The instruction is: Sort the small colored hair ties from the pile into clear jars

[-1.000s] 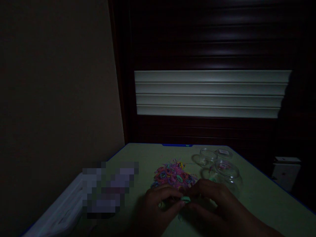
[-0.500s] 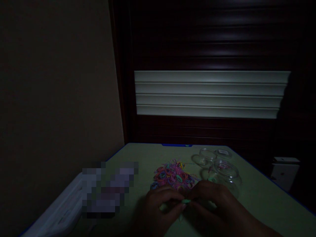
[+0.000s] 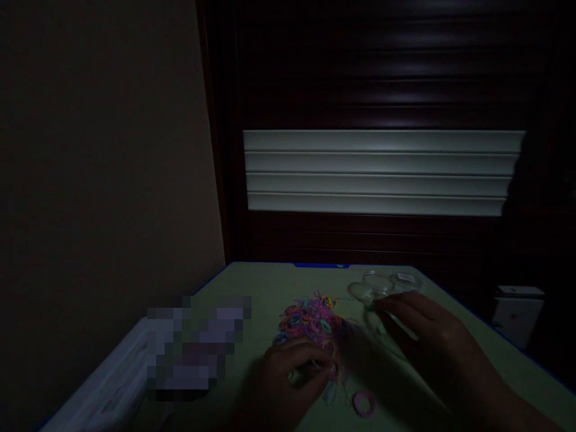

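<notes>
A heap of small coloured hair ties [image 3: 310,318] lies on the table, mostly pink, orange and purple. My left hand [image 3: 294,375] is at the heap's near edge, thumb and fingertips pinched together beside some loose ties; what they hold is too dark to make out. My right hand [image 3: 436,342] is raised over the clear round containers on the right, its fingertips closed together; anything in them is hidden. A pink ring-shaped tie [image 3: 363,404] lies on the table between the hands. The right hand covers most of the nearer container.
A clear round container [image 3: 377,283] and a clear lid with a label [image 3: 406,280] stand at the back right. At left lie a white tray-like object [image 3: 103,372] and a blurred-out item [image 3: 202,348]. A wall bounds the table [image 3: 261,282] on the left.
My right hand has moved away from my left, right and forward over the containers. The green tie formerly between both hands no longer shows there. The pink ring-shaped tie is now visible.
</notes>
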`<state>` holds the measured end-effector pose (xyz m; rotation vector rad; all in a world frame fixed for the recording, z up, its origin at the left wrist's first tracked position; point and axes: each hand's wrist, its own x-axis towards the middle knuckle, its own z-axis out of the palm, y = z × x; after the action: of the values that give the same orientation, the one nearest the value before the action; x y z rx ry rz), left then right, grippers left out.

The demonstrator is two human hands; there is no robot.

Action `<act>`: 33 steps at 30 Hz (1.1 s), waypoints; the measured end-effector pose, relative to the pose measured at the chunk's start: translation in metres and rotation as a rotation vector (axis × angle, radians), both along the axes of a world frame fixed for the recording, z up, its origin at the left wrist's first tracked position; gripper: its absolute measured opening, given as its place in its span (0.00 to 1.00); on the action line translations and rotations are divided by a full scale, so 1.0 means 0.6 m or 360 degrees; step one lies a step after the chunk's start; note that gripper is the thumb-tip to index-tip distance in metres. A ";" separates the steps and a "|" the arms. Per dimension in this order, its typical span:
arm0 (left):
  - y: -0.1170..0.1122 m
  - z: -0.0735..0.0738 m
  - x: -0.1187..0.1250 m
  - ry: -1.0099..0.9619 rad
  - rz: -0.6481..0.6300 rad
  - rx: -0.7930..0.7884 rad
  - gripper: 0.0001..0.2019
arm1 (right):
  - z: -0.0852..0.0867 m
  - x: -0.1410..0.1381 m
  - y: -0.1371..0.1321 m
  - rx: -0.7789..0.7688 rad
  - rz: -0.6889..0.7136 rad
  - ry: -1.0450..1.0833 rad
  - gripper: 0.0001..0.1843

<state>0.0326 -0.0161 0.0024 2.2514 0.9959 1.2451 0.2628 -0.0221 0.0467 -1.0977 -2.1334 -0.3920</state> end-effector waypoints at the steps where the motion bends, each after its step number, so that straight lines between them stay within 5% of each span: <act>1: 0.000 -0.001 0.000 -0.0002 0.0002 -0.0004 0.06 | 0.003 0.014 0.005 0.0116 -0.0132 -0.0053 0.11; 3: 0.001 -0.004 -0.002 -0.0002 -0.0013 -0.0028 0.06 | 0.011 0.037 0.013 0.0304 -0.0397 -0.0138 0.11; 11: 0.000 -0.005 -0.002 -0.0028 -0.0017 -0.0037 0.05 | 0.026 0.053 0.008 0.0095 -0.0908 -0.0526 0.13; 33: 0.000 -0.005 0.000 0.0027 -0.0028 -0.0041 0.06 | 0.017 0.040 0.010 -0.0066 -0.0812 -0.0383 0.13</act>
<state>0.0324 -0.0162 -0.0007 2.2504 0.9906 1.2009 0.2865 -0.0159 0.0571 -1.6949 -2.0462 -0.7481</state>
